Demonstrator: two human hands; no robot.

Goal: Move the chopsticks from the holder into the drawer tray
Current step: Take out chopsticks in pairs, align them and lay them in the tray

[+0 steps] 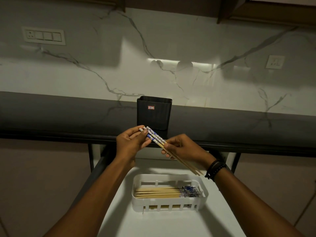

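Both your left hand (131,142) and right hand (183,147) pinch blue-patterned wooden chopsticks (158,140); next, lower them into the white plastic slotted tray (171,205).

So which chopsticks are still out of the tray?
The bundle held in both hands, left and right, above the white tray; the others lie flat inside.

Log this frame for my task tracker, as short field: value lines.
holder: black holder upright on dark counter
held: chopsticks bundle, patterned ends up-left
left hand: grips patterned ends
right hand: grips mid-shaft
tray: white tray in open drawer
in tray: stored chopsticks, lying flat
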